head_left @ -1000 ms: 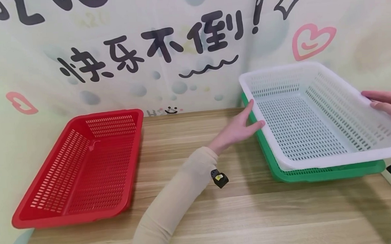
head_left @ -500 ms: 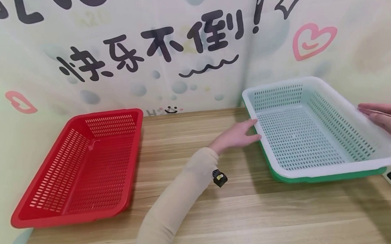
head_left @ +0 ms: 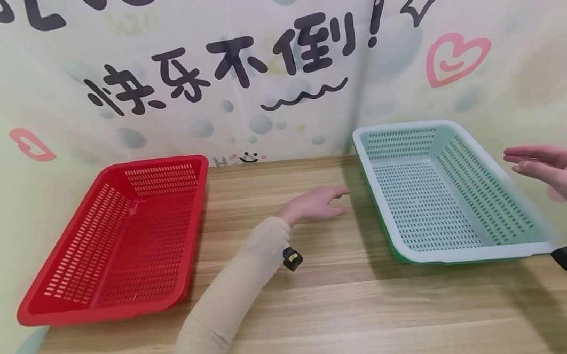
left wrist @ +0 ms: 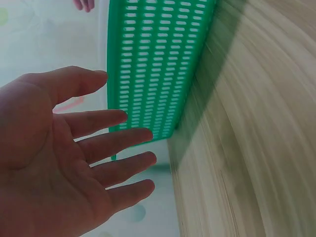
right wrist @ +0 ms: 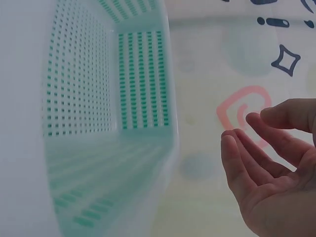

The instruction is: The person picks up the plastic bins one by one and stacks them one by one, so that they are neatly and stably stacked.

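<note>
A white plastic basket point(head_left: 424, 207) sits nested inside a green basket point(left wrist: 153, 64) on the right of the table. Only a thin strip of green shows below the white rim in the head view, while the left wrist view shows its slotted side wall. My left hand point(head_left: 316, 203) is held apart from the baskets on their left, fingers spread and holding nothing. Over the right rim hovers my right hand point(head_left: 559, 173), its fingers extended and loosely bent, with nothing in it. The right wrist view shows that hand point(right wrist: 276, 163) beside the white rim.
A red slotted basket point(head_left: 143, 248) stands at the left of the wooden table point(head_left: 290, 305). Behind the table hangs a pale wall cloth point(head_left: 242, 125) with dark writing and pink hearts. Black wrist cameras are strapped to both arms.
The white basket has gone down into the green one. Both hands have let go of its rim; the left has drawn back to the left, the right has lifted off.
</note>
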Motion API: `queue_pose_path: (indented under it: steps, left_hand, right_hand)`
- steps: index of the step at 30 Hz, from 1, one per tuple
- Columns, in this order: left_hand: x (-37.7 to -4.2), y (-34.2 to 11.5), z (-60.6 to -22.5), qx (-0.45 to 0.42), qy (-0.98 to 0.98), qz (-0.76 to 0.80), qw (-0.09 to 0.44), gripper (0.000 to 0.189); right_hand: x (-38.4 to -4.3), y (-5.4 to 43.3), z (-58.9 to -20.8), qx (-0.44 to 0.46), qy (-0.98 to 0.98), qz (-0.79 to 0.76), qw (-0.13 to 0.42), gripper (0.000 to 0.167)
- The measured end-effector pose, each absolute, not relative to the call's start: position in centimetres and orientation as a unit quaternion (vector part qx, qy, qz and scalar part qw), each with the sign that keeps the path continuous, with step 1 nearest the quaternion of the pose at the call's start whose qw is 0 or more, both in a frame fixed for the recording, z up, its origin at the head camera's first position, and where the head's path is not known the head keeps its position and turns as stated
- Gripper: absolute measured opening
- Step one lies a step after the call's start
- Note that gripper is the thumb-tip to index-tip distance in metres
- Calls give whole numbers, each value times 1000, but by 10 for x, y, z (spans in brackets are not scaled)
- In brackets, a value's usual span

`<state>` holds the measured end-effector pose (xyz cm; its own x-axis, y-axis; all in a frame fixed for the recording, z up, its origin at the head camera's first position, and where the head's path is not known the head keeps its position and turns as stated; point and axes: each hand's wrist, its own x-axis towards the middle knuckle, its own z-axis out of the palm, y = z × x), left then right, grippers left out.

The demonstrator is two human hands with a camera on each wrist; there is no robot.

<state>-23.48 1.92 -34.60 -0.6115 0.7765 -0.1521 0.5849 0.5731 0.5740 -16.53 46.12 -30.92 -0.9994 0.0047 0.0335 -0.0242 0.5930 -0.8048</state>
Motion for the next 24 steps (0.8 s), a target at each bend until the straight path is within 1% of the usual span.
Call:
queue_pose_path:
  steps: [4, 8, 11, 17, 24]
  left_hand:
    - [-236, 5, -347, 395, 863, 232, 211, 51]
    - [-237, -14, -346, 378, 864, 225, 246, 52]
    - [-239, -29, -344, 355, 870, 217, 263, 53]
    - [-241, -52, -337, 334, 878, 221, 264, 54]
    - [-243, -75, -331, 313, 881, 243, 258, 54]
  right_hand:
    - [-168, 444, -303, 13, -899, 437, 10, 46]
    - [-171, 427, -297, 47, -906, 421, 21, 40]
    - [-173, 414, -292, 60, -899, 434, 7, 40]
    - [-180, 389, -283, 67, -884, 463, -18, 38]
    - [-185, 362, -278, 105, -889, 446, -23, 38]
